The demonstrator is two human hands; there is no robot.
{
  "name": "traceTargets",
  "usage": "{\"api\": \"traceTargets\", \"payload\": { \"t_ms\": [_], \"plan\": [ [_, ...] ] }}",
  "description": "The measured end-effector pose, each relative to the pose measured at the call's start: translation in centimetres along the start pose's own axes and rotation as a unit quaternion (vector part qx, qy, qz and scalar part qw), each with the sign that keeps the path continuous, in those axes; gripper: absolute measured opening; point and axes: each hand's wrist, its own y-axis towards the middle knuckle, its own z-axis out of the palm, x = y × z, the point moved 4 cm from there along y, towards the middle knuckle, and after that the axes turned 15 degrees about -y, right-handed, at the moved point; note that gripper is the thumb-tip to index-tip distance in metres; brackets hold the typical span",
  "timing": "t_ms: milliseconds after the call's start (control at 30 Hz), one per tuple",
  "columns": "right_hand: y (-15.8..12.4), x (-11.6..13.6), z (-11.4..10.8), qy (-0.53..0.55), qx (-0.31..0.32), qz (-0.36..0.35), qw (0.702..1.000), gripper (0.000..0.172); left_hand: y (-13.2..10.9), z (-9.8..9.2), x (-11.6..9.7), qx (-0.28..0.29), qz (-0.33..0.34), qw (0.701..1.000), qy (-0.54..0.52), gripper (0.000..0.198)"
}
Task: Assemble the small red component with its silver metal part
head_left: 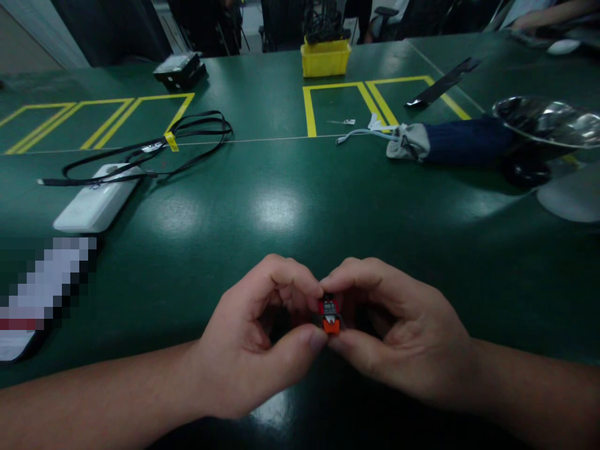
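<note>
Between my two hands is a small red, black and orange piece, its exact kind too small to make out. It has a dark upper face with faint pale markings, a light grey bit below that and an orange end towards me. My left hand pinches its left side between thumb and fingertips. From the right, my right hand pinches it the same way, and the fingertips of both hands nearly meet. Both hands are above the green table, and the fingers hide the piece's sides.
On the left are a white power bank, a coiled black cable and a blurred-out phone. A black box and a yellow bin stand farther back. To the right lie a dark blue pouch and a metal bowl.
</note>
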Motion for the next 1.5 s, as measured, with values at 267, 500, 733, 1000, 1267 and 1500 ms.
{"api": "traceTargets", "payload": {
  "t_ms": [267, 500, 733, 1000, 1267, 1500],
  "plan": [
    [0.20, 0.47, -0.06, -0.029, -0.021, -0.010, 0.999, 0.036, 0.19, -0.03, 0.00, -0.011, 0.008, 1.000, 0.012, 0.029],
    [0.23, 0.50, -0.04, -0.024, -0.021, -0.018, 0.999, 0.037, 0.08, 0.04, 0.04, -0.010, 0.004, 1.000, 0.019, 0.030],
    [0.27, 0.50, 0.00, -0.024, -0.021, -0.013, 0.999, 0.036, 0.18, -0.03, 0.10, -0.013, -0.001, 1.000, 0.018, 0.029],
    [0.27, 0.52, 0.03, -0.016, -0.022, -0.001, 1.000, 0.034, 0.21, -0.08, 0.15, -0.023, -0.011, 1.000, 0.011, 0.027],
    [0.16, 0.39, 0.02, -0.020, -0.017, -0.001, 1.000, 0.033, 0.14, -0.13, 0.18, -0.021, -0.011, 1.000, 0.011, 0.029],
    [0.13, 0.47, 0.03, -0.015, -0.009, -0.002, 1.000, 0.035, 0.19, -0.08, 0.21, -0.032, -0.014, 0.999, 0.004, 0.027]
  ]
}}
